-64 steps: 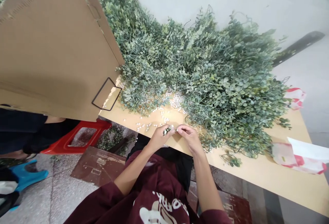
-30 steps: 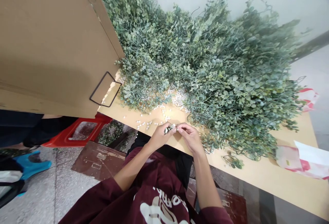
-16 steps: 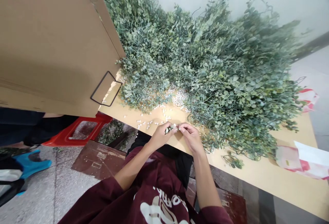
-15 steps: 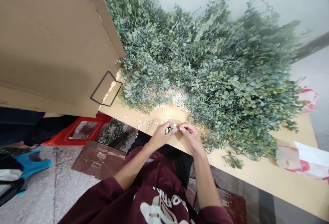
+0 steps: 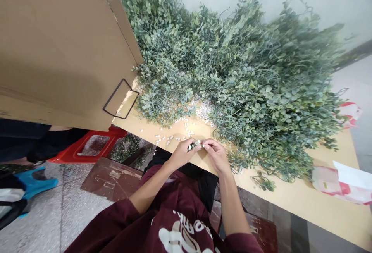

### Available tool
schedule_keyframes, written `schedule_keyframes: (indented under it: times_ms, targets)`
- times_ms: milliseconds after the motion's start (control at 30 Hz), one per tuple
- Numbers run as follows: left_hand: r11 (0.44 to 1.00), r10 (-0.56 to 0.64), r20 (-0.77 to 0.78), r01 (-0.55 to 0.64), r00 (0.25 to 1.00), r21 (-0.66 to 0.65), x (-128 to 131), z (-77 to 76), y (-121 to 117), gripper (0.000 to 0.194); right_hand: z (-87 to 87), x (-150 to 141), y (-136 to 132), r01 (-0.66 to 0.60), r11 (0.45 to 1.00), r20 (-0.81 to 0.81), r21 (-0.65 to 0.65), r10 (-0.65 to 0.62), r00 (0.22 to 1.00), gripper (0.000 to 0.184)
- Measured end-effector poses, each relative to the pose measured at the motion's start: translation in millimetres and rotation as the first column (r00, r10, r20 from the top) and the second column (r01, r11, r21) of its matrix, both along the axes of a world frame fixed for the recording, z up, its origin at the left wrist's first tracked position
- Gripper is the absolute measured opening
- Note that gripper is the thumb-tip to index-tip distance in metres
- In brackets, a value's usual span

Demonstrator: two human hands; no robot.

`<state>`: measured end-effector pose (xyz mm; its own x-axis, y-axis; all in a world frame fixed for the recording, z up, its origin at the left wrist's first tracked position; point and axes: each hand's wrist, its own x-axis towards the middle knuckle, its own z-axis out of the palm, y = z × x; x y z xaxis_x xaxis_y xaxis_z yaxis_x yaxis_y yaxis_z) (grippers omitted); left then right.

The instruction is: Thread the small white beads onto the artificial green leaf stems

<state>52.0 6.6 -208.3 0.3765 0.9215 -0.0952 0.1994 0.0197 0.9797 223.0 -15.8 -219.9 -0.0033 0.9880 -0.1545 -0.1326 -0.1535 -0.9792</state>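
Close together at the table's front edge, both of my hands work on a small sprig. My left hand (image 5: 183, 152) is closed around the leafy sprig (image 5: 192, 145), which carries small white pieces. Fingertips of my right hand (image 5: 215, 153) are pinched at the sprig's other end, by a small white bead (image 5: 202, 145); exactly what they grip is too small to make out. Loose white beads (image 5: 188, 133) lie scattered on the table just beyond my hands, with a denser pile (image 5: 203, 109) against the greenery. A big heap of artificial leaf stems (image 5: 247, 74) fills the table behind.
A large cardboard box (image 5: 58, 43) stands at the left, with a thin black wire frame (image 5: 120, 100) by its corner. Red-and-white plastic wrappers (image 5: 340, 181) lie on the table (image 5: 328, 214) at right. A red stool (image 5: 93, 146) and a blue stool (image 5: 37, 183) stand at left.
My hands stay in nearly the same place, still pinching at the sprig. The view has shifted very slightly.
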Motion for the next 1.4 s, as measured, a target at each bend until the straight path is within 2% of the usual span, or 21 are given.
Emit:
schedule_keyframes:
  times_ms: [267,967,1167,1400]
  targets:
    - [1.0,-0.004,0.008,0.004,1.0,-0.006,1,-0.3,0,0.023,-3.8,1,-1,0.009,1.0,-0.057,0.004,-0.009,0.998,0.009]
    - [1.0,-0.017,0.003,0.017,1.0,0.005,1,-2.0,-2,0.023,5.2,-3,-1,-0.072,0.997,0.115,0.019,0.07,0.991,0.015]
    - [1.0,-0.008,-0.004,0.008,1.0,0.008,1,-1.5,-2,0.026,5.8,-6,-4,0.0,0.999,0.093,0.033,-0.003,0.996,0.015]
    - [1.0,0.0,0.014,0.0,1.0,0.022,0,-5.5,-3,0.028,-1.6,-12,-7,0.047,0.99,0.133,0.133,-0.065,0.989,0.012]
